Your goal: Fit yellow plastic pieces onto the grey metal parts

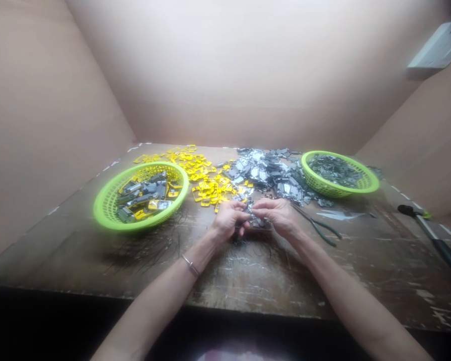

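Note:
Above the wooden table's middle, my left hand [230, 219] and my right hand [278, 215] come together with bent fingers. Between them is a small dark metal piece [252, 213], blurred and partly covered by the fingertips. Both hands are closed on it. Just beyond lies a heap of silvery metal plates [261, 170], and left of that a spread of yellow frame-shaped pieces [210, 188]. A pair of pliers [317, 225] with dark green handles rests right of my right hand.
At left stands a green basket [101, 208] of grey and yellow parts; at right, another green basket [372, 184] holds small metal pieces. A black-handled tool [432, 238] lies by the right edge. Thin dark wires [146, 248] lie near the front left. Walls enclose the table [225, 286].

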Demonstrator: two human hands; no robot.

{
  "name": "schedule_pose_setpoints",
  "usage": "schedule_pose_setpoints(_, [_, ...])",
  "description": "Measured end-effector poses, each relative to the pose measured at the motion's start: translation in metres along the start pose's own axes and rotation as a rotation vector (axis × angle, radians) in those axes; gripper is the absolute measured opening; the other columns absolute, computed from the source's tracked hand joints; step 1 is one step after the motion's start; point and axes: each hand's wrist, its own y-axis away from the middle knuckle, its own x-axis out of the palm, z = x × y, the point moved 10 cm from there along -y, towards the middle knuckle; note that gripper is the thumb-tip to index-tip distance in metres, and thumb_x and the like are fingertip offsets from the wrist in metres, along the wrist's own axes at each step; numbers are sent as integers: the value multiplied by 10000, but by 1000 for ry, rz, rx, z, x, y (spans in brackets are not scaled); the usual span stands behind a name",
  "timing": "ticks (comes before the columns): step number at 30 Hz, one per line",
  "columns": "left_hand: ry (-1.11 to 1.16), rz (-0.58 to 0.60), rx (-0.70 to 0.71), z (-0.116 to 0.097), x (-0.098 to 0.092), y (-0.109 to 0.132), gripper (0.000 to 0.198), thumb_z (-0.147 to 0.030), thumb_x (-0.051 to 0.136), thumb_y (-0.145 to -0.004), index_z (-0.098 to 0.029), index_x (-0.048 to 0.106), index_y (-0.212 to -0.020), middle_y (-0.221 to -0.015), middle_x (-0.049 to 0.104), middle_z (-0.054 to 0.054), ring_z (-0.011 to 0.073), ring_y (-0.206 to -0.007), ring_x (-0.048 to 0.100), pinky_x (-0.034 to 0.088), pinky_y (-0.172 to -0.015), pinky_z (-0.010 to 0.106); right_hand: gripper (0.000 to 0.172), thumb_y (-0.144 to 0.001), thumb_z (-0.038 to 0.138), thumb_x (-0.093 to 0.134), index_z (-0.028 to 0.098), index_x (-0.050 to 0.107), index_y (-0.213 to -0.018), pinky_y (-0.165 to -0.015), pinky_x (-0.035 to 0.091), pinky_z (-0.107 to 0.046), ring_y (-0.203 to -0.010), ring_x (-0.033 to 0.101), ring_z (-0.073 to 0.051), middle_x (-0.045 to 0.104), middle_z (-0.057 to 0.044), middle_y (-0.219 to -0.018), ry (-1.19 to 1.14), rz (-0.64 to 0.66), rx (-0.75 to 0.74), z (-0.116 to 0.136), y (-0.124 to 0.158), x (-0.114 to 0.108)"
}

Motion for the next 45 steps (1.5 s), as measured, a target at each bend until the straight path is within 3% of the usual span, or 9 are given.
schedule_pose_setpoints(10, [73, -90, -31, -3, -3, 3, 272, -64, 566, -497, -130, 425, -720, -510, 491, -26, 70, -338, 454, 237, -267, 139, 99, -623, 275, 602, 188, 644, -645, -591, 399, -245, -635, 513, -124, 568, -19, -668, 261, 21, -344, 21, 3, 5])
schedule_pose_setpoints(14, [82, -126, -52, -3, -3, 8, 252, -82, 547, -507, -136, 458, -737, -512, 492, -27, 59, -341, 438, 243, -293, 142, 103, -651, 283, 577, 204, 642, -656, -597, 400, -241, -635, 513, -119, 565, -13, -676, 338, 15, -405, 25, 5, 6])
schedule_pose_setpoints(17, [104, -132, -24, -7, -1, 10, 187, -192, 558, -555, -131, 492, -719, -526, 506, -10, 57, -360, 438, 260, -313, 152, 95, -646, 274, 581, 203, 643, -659, -600, 405, -244, -638, 515, -121, 563, -12, -680, 328, 4, -414, 27, 5, 5])
schedule_pose_setpoints(26, [111, -338, 101, -18, -16, 16, 169, -266, 556, -575, -155, 494, -686, -477, 478, -34, 61, -345, 417, 287, -321, 170, 105, -564, 243, 645, 175, 638, -643, -625, 415, -261, -636, 525, -122, 579, -13, -660, -26, -99, -217, 13, 6, 7])
schedule_pose_setpoints(33, [31, -343, 226, -26, -19, 17, 171, -291, 540, -609, -150, 523, -705, -490, 482, -32, 54, -356, 417, 303, -338, 171, 167, -502, 258, 674, 144, 604, -601, -428, 348, -211, -429, 441, -73, 532, 26, -492, -250, -154, 31, -17, 4, 8])
schedule_pose_setpoints(36, [19, -331, 243, -28, -17, 18, 171, -293, 543, -614, -150, 532, -707, -493, 480, -32, 51, -368, 417, 308, -345, 168, 177, -532, 288, 650, 141, 593, -613, -404, 332, -208, -410, 425, -71, 520, 25, -482, -157, -137, -3, -8, 5, 7])
schedule_pose_setpoints(41, [53, -321, 251, -30, -16, 18, 200, -317, 558, -602, -150, 534, -709, -506, 496, -30, 54, -383, 433, 316, -353, 167, 176, -667, 279, 533, 170, 584, -795, -468, 402, -217, -500, 497, -91, 585, -21, -730, 136, -128, -214, 20, 11, 9])
schedule_pose_setpoints(45, [65, -323, 250, -30, -15, 18, 220, -339, 557, -600, -144, 530, -697, -489, 496, -28, 59, -378, 440, 296, -341, 162, 143, -718, 240, 468, 171, 578, -778, -533, 423, -227, -513, 515, -96, 581, -19, -704, 317, -119, -365, 31, 15, 14])
